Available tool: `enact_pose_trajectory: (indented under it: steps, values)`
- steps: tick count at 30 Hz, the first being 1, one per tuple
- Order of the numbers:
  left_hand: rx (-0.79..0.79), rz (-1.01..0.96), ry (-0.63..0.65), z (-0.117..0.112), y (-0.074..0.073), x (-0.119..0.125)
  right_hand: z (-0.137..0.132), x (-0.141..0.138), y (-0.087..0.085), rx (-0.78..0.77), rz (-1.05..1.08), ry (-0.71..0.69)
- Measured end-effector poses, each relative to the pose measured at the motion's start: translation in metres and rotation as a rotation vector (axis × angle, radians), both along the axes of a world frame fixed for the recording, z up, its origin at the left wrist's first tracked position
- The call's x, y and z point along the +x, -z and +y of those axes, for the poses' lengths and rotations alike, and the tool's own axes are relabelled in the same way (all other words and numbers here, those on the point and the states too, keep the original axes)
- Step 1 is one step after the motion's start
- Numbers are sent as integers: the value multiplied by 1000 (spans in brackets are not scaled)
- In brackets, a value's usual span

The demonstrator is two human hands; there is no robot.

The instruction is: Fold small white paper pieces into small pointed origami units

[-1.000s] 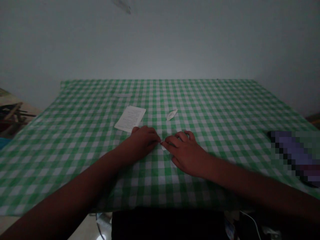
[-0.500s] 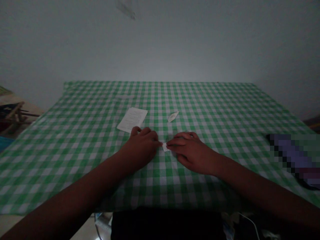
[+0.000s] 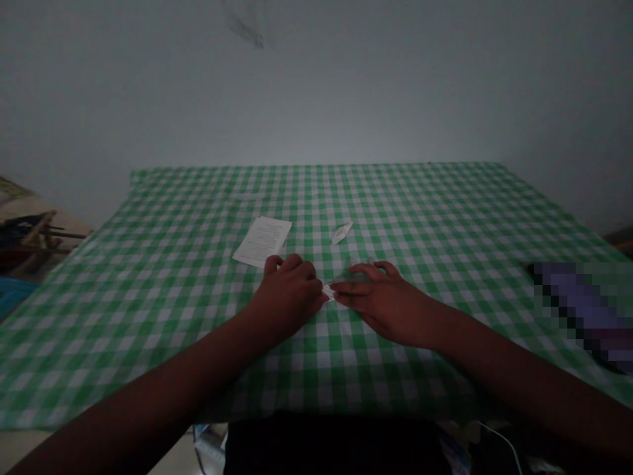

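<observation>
Fingers (image 3: 310,285) of the left hand (image 3: 289,297) curled and pressed together, tips pinching one end of a small white paper scrap (image 3: 328,291); right hand (image 3: 386,302) lies low, forefinger and thumb closed on the scrap's other end, remaining fingers loosely spread. Scrap sits on the green-checked table (image 3: 445,224), near its front middle, between the two hands. Beyond the left hand, a printed sheet (image 3: 263,241); right of that, apart, a small folded paper (image 3: 341,232).

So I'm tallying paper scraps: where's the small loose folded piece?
Head view: the small folded piece lies on the checked cloth just beyond the right hand, right of the printed sheet.
</observation>
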State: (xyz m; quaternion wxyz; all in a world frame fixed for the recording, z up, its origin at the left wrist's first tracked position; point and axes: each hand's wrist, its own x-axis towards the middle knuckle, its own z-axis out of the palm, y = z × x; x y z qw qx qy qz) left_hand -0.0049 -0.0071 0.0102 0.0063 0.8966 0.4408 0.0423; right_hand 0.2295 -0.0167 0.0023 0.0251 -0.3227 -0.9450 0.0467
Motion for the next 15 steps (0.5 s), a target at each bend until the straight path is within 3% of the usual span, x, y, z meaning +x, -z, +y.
enact_pose_trajectory:
  steps: [5,15]
  values:
    - [-40,-9,-8,0,-3,-1,-2,-1,0,-49,38,-19]
    - [-40,25,-6,-2,-6,1,-6,-5,2,60,12,105]
